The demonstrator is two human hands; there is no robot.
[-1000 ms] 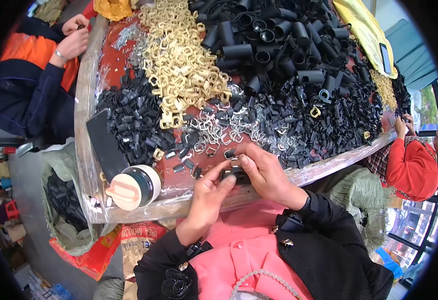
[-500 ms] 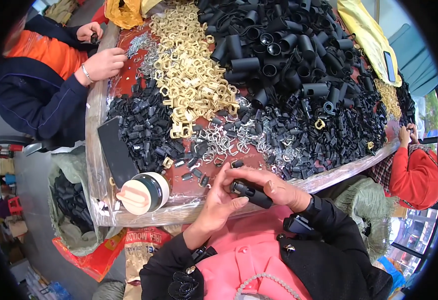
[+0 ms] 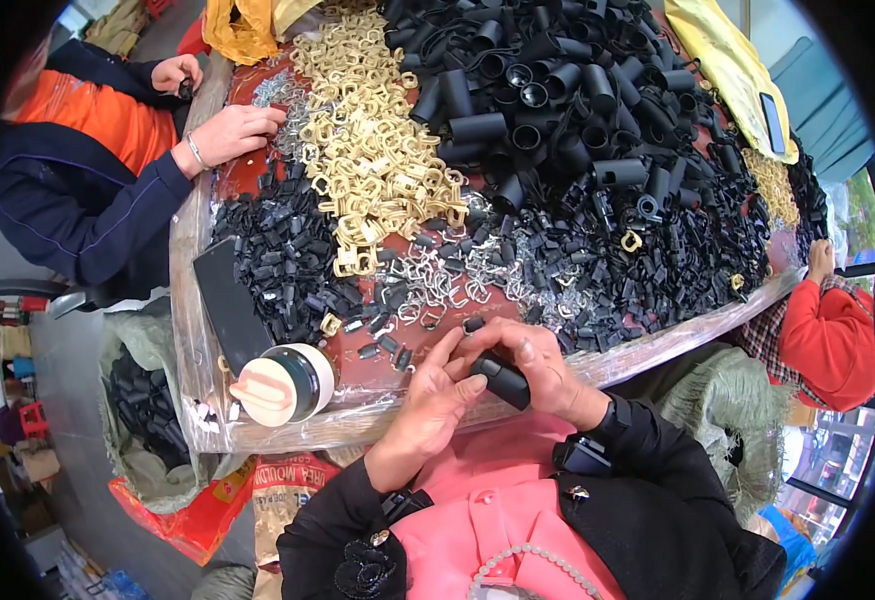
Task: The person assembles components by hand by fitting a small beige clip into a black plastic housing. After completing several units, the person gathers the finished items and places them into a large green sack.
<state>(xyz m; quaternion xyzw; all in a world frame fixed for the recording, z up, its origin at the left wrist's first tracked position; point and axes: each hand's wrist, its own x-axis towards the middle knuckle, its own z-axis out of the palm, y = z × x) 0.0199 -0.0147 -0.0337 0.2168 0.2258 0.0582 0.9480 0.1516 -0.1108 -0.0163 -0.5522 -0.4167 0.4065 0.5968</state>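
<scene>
A short black cylindrical plastic part [image 3: 503, 382] is held between my two hands, over the near edge of the table. My left hand [image 3: 426, 402] has its thumb and fingertips against the far left end of the part. My right hand [image 3: 538, 368] wraps round its right side, fingers curled over toward the left hand. Just beyond my fingertips lies a small black piece [image 3: 474, 324]. Several silver wire clips [image 3: 428, 290] and loose small black pieces [image 3: 393, 350] are on the red tabletop. What my fingers touch on the far side of the part is hidden.
Gold-coloured buckles [image 3: 378, 150] and large black tubes [image 3: 558, 90] are heaped farther back. A lidded jar [image 3: 283, 385] and a black flat slab [image 3: 233, 300] are at the left corner. One co-worker's hand [image 3: 233, 135] reaches in at left; another person in red [image 3: 828, 340] sits at right.
My right hand's fingers have curled in, and the cylindrical part has turned, showing a smooth side instead of its slotted end. The left co-worker's hand has moved right toward the silver clips.
</scene>
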